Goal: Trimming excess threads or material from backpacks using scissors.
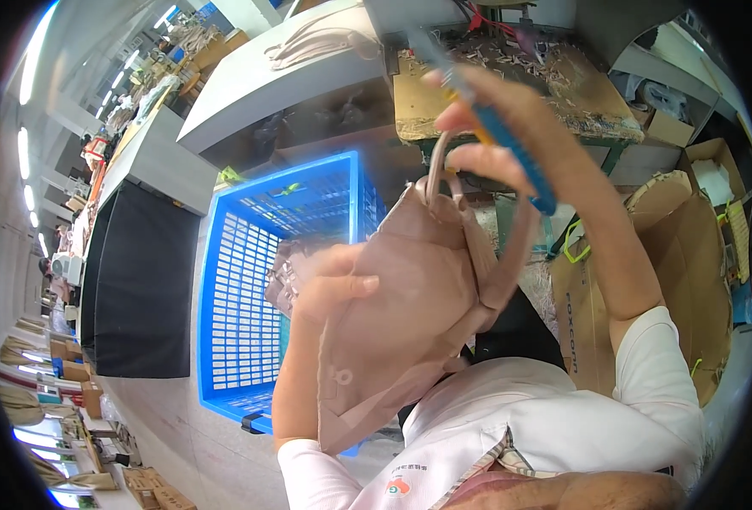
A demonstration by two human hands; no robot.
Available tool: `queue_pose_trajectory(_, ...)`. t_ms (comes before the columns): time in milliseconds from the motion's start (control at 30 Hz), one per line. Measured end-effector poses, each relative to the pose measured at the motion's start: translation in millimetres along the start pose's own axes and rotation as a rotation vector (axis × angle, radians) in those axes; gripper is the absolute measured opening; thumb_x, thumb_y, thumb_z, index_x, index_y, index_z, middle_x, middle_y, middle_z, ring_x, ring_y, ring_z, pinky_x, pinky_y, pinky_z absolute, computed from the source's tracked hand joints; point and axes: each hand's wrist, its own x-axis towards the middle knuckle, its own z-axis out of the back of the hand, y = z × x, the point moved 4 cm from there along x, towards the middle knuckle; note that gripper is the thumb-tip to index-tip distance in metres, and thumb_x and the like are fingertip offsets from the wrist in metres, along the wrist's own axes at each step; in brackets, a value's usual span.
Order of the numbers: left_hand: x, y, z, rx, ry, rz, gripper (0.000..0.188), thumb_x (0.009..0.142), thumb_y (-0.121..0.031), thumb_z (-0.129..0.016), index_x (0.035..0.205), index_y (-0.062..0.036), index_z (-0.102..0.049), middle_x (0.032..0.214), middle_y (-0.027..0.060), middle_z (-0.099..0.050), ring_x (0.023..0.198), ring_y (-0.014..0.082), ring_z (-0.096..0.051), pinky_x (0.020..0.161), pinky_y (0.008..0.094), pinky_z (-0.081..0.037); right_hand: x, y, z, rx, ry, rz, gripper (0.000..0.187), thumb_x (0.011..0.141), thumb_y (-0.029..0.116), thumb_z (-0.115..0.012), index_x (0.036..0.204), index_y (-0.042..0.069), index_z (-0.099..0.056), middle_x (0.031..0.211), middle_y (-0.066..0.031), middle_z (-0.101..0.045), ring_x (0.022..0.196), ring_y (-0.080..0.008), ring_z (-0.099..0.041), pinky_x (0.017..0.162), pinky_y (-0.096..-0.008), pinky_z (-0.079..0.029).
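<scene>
A dusty-pink handbag [406,314] hangs in front of my chest, tilted, with a small keyhole-like mark low on its side. My left hand [335,285] is closed on its left edge, thumb on the outer face. Above the bag, my right hand [512,115] is closed round a blue-and-yellow-handled tool [512,149] whose grey far end is blurred; its exact kind cannot be told. Fingers of that hand are at the bag's thin upright strap [438,166]; whether they pinch it is unclear. A wider strap [516,259] loops down the bag's right side.
A blue plastic crate [208,314] stands to the left, with pink pieces [284,276] inside. Behind is a worn workbench [427,102] strewn with scraps. More straps [329,38] lie on a white table [248,102]. An open cardboard box [682,255] stands at the right.
</scene>
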Motion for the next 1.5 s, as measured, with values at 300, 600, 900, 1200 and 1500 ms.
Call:
queue_pose_trajectory(300,-15,8,27,0.204,0.185,-0.082,0.040,0.070,-0.014,-0.064,0.103,0.0081,-0.056,0.098,0.0133,-0.060,0.089,0.0207,-0.057,0.080,0.0304,-0.044,29,-7,-35,0.356,0.404,0.056,0.050,0.069,0.007,-0.060,0.117,0.003,-0.047,0.091,-0.0085,-0.062,0.083,-0.0147,-0.059,0.075,-0.0265,-0.048)
queue_pose_trajectory(600,-27,1,38,0.109,0.101,-0.055,0.050,0.069,-0.015,-0.063,0.111,0.0090,-0.050,0.104,0.0137,-0.057,0.095,0.0204,-0.054,0.083,0.0306,-0.042,45,-5,86,0.014,0.129,-0.056,0.040,0.075,0.019,-0.048,0.112,0.003,-0.050,0.082,-0.0075,-0.057,0.071,-0.0124,-0.051,0.068,-0.0243,-0.042)
queue_pose_trajectory(900,-14,-12,-3,0.236,0.352,0.008,0.053,0.071,-0.017,-0.064,0.116,0.0061,-0.049,0.107,0.0111,-0.057,0.099,0.0175,-0.051,0.088,0.0297,-0.037,-8,3,-47,0.737,0.508,-0.290,0.047,0.060,0.007,-0.074,0.103,0.007,-0.056,0.078,0.0004,-0.053,0.068,-0.0065,-0.048,0.063,-0.0203,-0.041)
queue_pose_trajectory(1200,-22,-42,-34,1.080,-0.116,-0.537,0.052,0.069,0.007,-0.058,0.119,-0.0048,-0.049,0.097,0.0117,-0.061,0.085,0.0199,-0.059,0.076,0.0261,-0.046,-31,-11,-33,0.382,0.234,-0.435,0.040,0.060,0.005,-0.071,0.096,0.006,-0.055,0.070,0.0031,-0.048,0.064,-0.0062,-0.043,0.059,-0.0184,-0.036)
queue_pose_trajectory(1500,-20,-20,-35,1.386,-0.208,-0.736,0.047,0.069,0.010,-0.059,0.113,-0.0046,-0.056,0.087,0.0126,-0.062,0.071,0.0196,-0.062,0.061,0.0249,-0.050,-41,-16,-39,0.344,0.262,-0.448,0.040,0.060,0.009,-0.073,0.097,0.006,-0.056,0.070,0.0031,-0.047,0.064,-0.0073,-0.042,0.060,-0.0193,-0.036)
